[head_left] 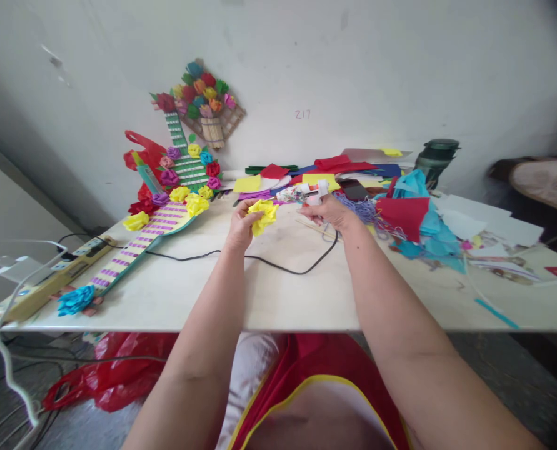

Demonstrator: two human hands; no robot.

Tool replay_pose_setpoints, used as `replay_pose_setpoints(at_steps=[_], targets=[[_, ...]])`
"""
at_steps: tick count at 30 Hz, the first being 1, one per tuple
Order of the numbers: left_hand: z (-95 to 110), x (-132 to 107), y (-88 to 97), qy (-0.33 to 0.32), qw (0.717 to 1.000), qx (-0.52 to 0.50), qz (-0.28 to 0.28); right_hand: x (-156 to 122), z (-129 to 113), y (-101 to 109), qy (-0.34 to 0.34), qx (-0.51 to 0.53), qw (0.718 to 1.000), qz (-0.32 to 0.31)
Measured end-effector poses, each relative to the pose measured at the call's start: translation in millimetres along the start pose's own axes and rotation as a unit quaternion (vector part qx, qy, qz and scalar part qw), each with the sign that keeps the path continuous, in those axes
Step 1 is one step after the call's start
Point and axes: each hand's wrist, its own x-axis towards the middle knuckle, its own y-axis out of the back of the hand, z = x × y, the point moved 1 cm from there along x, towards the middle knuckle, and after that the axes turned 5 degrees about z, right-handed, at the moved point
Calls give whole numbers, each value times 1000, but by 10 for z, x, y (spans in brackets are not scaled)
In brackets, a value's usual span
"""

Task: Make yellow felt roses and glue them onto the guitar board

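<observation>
My left hand (242, 226) pinches a yellow paper flower (264, 217) above the middle of the table. Close by on the right, my right hand (327, 212) grips a white hot glue gun (301, 191), its nozzle pointing left toward the flower. Whether the nozzle touches the petals, I cannot tell. A black cord (287, 270) loops from the glue gun across the tabletop to the left. Left of my hands lies a guitar-shaped board (140, 247) with purple stripes, and yellow paper flowers (197, 204) sit at its upper end.
A power strip (67, 269) and a blue paper flower (75, 300) lie at the left. Behind stands a green striped, flower-trimmed piece (189, 170). Coloured paper sheets (402, 217), purple string (360, 209) and a dark bottle (436, 161) are to the right and back.
</observation>
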Motion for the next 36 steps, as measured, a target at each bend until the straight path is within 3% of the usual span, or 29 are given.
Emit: replay_pose_setpoints(at_steps=[18, 36], targets=[[16, -11, -17, 11, 999, -30, 2, -38, -94, -70, 1, -29, 999, 24], [8, -9, -16, 16, 999, -30, 0, 29, -9, -52, 28, -39, 999, 25]])
